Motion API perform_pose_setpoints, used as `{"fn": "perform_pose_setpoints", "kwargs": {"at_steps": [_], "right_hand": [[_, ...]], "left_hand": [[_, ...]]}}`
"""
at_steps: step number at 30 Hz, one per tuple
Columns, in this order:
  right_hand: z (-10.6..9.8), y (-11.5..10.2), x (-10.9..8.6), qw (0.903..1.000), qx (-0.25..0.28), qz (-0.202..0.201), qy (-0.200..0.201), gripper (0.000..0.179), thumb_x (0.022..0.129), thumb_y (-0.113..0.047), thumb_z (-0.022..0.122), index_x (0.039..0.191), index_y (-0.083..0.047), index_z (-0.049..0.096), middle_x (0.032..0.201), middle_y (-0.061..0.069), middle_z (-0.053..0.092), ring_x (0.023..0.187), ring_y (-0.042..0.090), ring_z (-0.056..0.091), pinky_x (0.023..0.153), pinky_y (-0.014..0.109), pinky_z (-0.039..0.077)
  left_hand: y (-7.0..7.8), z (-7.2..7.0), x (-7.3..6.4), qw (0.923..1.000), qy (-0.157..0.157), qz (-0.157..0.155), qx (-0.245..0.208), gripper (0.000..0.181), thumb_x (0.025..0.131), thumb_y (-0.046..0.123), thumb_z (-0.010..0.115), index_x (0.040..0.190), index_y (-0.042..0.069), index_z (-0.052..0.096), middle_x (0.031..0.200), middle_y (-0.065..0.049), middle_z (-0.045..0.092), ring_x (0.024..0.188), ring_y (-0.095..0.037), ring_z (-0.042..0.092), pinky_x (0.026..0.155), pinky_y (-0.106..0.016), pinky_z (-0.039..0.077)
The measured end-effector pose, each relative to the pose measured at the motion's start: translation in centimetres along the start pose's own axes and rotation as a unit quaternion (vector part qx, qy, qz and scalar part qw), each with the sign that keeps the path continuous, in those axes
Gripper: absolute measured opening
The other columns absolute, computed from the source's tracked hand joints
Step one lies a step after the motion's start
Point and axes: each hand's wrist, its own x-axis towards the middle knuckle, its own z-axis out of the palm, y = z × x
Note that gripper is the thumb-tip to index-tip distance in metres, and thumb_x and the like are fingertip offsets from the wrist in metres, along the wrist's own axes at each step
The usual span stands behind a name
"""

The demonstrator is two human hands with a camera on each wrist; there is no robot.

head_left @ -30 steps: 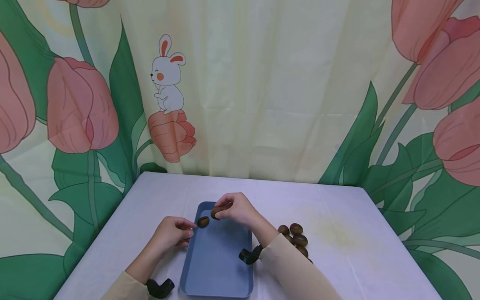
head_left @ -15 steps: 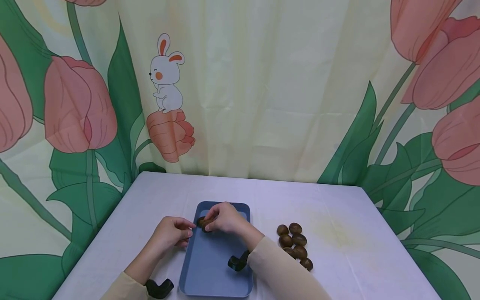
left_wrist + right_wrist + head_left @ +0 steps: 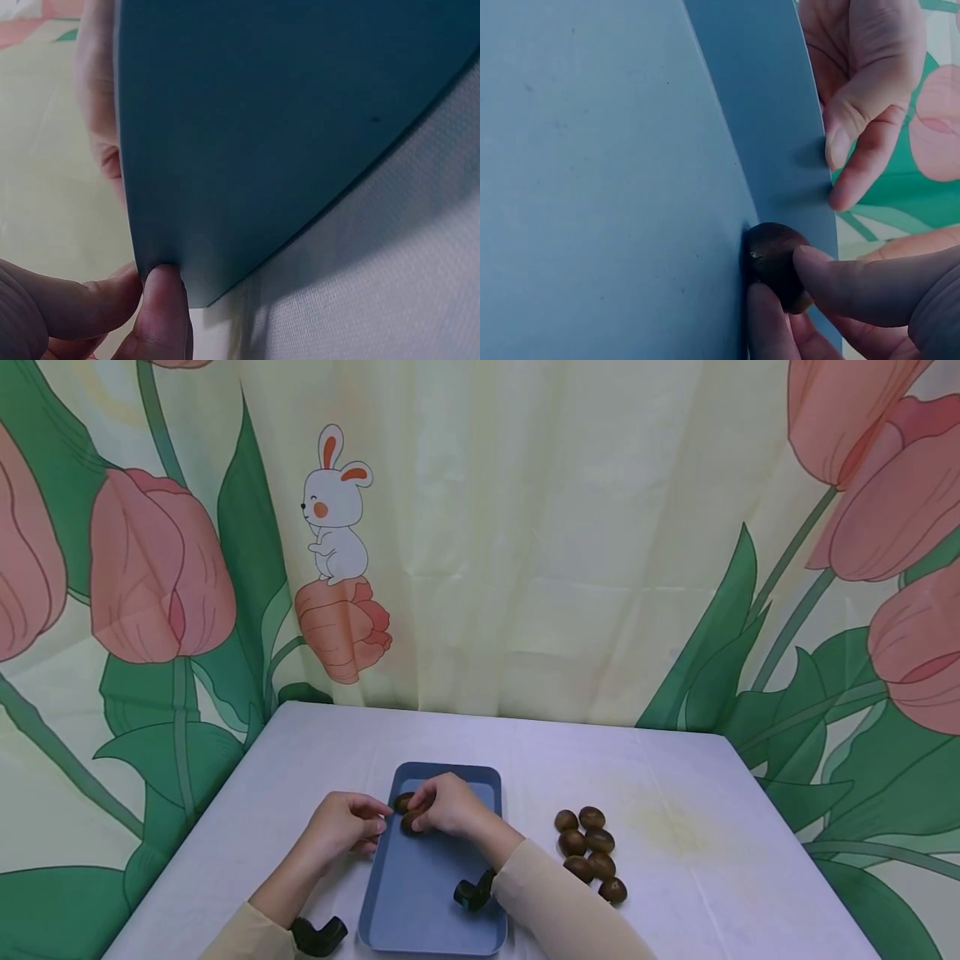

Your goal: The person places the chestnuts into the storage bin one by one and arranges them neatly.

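Note:
My right hand [image 3: 447,806] pinches a brown, glossy chestnut [image 3: 775,262] between thumb and fingers, low against the left inner wall of the blue-grey tray [image 3: 435,893]. Just beyond it, a second chestnut [image 3: 403,802] lies in the tray by the same wall, partly covered by the fingers in the head view. My left hand [image 3: 339,825] is outside the tray, its fingertips touching the left side near the rim. In the left wrist view, one fingertip [image 3: 163,281] presses on the tray's outer wall.
Several more chestnuts [image 3: 572,842] lie in a loose group on the white tablecloth [image 3: 675,893], to the right of the tray. A curtain [image 3: 525,543] printed with tulips and a rabbit hangs behind the table. Black wrist cameras [image 3: 321,937] sit on both arms.
My right hand has carried its chestnut left and toward me, from over the tray's far end down beside the other chestnut at the left wall. The left hand has stayed in place.

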Motion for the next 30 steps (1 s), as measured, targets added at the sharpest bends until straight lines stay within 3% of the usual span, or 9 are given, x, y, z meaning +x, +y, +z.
{"fn": "perform_pose_setpoints", "kwargs": {"at_steps": [12,20,26,30], "right_hand": [[0.38,-0.54,-0.02,0.9984,-0.030,0.016,0.046,0.017,0.079,-0.008,0.094,0.088,-0.009,0.079,0.078,0.000,0.071,0.070,0.016,0.063,0.060,0.028,0.050],[0.21,-0.34,0.24,0.9994,0.005,-0.001,0.034,0.013,0.083,-0.003,0.086,0.092,-0.010,0.080,0.087,0.000,0.073,0.077,0.016,0.063,0.066,0.028,0.054],[0.16,-0.39,-0.08,0.9983,0.026,0.031,0.042,0.011,0.084,0.000,0.084,0.085,-0.010,0.079,0.081,0.001,0.072,0.070,0.017,0.066,0.062,0.028,0.057],[0.05,-0.46,-0.44,0.9969,0.058,0.048,0.021,0.011,0.086,0.004,0.082,0.079,-0.004,0.078,0.076,0.005,0.072,0.066,0.020,0.073,0.063,0.031,0.065]], "left_hand": [[0.04,0.06,-0.04,1.0000,0.002,0.000,0.003,0.018,0.093,-0.007,0.076,0.108,0.000,0.082,0.090,-0.012,0.072,0.067,-0.017,0.068,0.061,-0.032,0.065],[0.14,-0.07,-0.24,1.0000,0.008,0.001,0.004,0.017,0.093,-0.006,0.076,0.106,0.002,0.082,0.092,-0.013,0.074,0.067,-0.018,0.069,0.062,-0.032,0.065],[0.14,-0.06,-0.31,0.9999,0.009,0.003,0.005,0.017,0.094,-0.006,0.075,0.107,0.002,0.083,0.094,-0.013,0.073,0.068,-0.019,0.069,0.063,-0.032,0.065],[0.14,0.01,-0.24,1.0000,0.007,0.001,0.002,0.017,0.093,-0.005,0.076,0.107,0.002,0.083,0.093,-0.013,0.073,0.067,-0.018,0.069,0.062,-0.032,0.065]]}}
